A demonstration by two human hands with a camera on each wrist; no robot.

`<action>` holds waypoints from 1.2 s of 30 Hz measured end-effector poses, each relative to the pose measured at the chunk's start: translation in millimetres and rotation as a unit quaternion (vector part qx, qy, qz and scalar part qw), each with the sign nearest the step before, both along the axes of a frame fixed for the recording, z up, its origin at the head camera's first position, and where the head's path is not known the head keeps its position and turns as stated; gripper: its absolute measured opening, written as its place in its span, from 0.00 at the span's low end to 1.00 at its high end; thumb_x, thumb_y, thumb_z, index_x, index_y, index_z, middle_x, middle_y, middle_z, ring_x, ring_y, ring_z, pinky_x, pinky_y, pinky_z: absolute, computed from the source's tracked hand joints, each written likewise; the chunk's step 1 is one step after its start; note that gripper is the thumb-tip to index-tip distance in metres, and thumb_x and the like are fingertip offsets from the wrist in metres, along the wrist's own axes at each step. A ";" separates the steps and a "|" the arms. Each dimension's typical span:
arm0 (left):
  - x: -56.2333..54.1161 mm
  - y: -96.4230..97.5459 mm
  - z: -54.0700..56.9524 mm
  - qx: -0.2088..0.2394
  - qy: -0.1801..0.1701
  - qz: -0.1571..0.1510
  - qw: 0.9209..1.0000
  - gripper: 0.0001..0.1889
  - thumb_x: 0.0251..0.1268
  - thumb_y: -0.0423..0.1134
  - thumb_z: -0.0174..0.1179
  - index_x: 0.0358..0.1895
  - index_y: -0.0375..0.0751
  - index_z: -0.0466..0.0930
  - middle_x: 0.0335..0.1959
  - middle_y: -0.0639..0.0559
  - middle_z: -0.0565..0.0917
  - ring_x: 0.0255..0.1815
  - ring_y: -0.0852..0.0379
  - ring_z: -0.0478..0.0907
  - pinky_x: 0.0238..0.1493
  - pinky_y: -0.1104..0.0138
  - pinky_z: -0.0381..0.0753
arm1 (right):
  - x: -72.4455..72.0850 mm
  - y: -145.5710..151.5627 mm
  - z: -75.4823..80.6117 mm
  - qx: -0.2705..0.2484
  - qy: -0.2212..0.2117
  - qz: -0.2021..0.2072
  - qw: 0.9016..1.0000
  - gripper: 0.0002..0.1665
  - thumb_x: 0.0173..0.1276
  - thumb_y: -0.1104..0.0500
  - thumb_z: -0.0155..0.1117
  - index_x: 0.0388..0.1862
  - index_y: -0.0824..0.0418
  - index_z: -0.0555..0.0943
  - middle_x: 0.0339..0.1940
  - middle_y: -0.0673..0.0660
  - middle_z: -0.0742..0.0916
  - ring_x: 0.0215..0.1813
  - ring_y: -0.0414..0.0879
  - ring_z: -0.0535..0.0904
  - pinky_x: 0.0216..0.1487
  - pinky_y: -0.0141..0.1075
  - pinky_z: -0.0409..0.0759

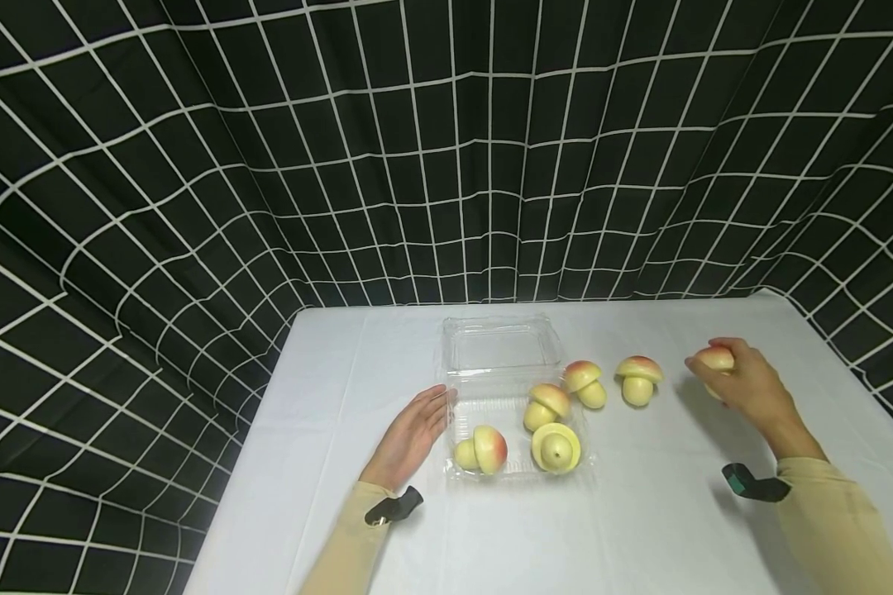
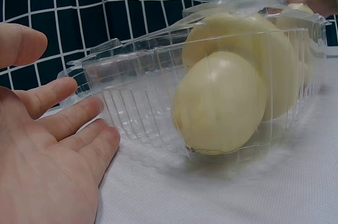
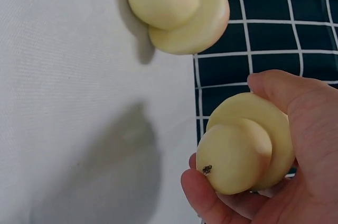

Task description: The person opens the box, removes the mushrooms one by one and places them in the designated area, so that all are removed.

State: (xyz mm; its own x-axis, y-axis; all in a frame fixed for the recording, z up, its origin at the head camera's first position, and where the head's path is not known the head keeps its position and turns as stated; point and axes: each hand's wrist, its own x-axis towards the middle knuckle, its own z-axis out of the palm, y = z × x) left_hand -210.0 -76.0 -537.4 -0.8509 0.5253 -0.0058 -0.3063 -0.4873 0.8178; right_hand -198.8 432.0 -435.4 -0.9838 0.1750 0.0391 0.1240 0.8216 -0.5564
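My left hand (image 1: 411, 438) lies at the left side of a clear plastic clamshell box (image 1: 517, 405), fingers straight and fingertips at its wall. Inside the box are a mushroom lying on its side (image 1: 481, 450), one leaning at the back right (image 1: 546, 406) and one with its stem up (image 1: 556, 448). In the left wrist view a pale stem (image 2: 219, 102) shows through the wall. On the right, my right hand (image 1: 747, 384) holds a yellow toy mushroom with a red-tinged cap (image 3: 243, 145), fingers and thumb curled round its cap.
Two more mushrooms stand right of the box, one close beside it (image 1: 585, 384) and one farther right (image 1: 638, 380). The box's lid (image 1: 502, 343) is folded back behind it. A white cloth (image 1: 357, 355) covers the table; a black gridded curtain (image 1: 417, 165) hangs behind.
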 end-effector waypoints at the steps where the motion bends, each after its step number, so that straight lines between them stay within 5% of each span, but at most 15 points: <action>1: 0.0 0.0 -0.2 0.001 0.000 0.000 1.000 0.29 0.87 0.45 0.28 0.80 0.31 0.42 0.83 0.36 0.48 0.86 0.44 0.43 0.87 0.60 0.47 | 0.1 -0.1 -0.9 0.000 -0.001 0.000 1.000 0.46 0.75 0.39 0.57 0.73 0.74 0.60 0.55 0.78 0.73 0.33 0.51 0.80 0.22 0.35 0.79; 31: 0.7 1.1 -0.6 0.004 -0.004 0.007 1.000 0.28 0.87 0.45 0.28 0.79 0.31 0.44 0.83 0.36 0.49 0.85 0.45 0.44 0.86 0.62 0.49 | 0.1 3.4 -17.0 0.022 -0.058 -0.035 0.997 0.50 0.75 0.33 0.52 0.74 0.72 0.59 0.57 0.78 0.74 0.38 0.58 0.82 0.25 0.35 0.74; 36: 0.4 0.7 -1.5 0.003 -0.001 0.003 1.000 0.29 0.87 0.45 0.28 0.79 0.32 0.44 0.83 0.37 0.49 0.86 0.45 0.44 0.86 0.62 0.49 | 0.4 2.2 -16.4 0.030 -0.082 -0.051 0.995 0.52 0.74 0.29 0.49 0.75 0.70 0.58 0.62 0.79 0.73 0.50 0.69 0.77 0.36 0.52 0.75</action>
State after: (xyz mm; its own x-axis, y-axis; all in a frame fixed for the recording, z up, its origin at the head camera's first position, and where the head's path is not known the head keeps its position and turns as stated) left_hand -209.6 -75.2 -538.9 -0.8546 0.5193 -0.0036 -0.3040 -0.4946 0.8142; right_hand -198.4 434.2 -451.8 -0.9549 0.2771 -0.1063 0.2938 0.8311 -0.4721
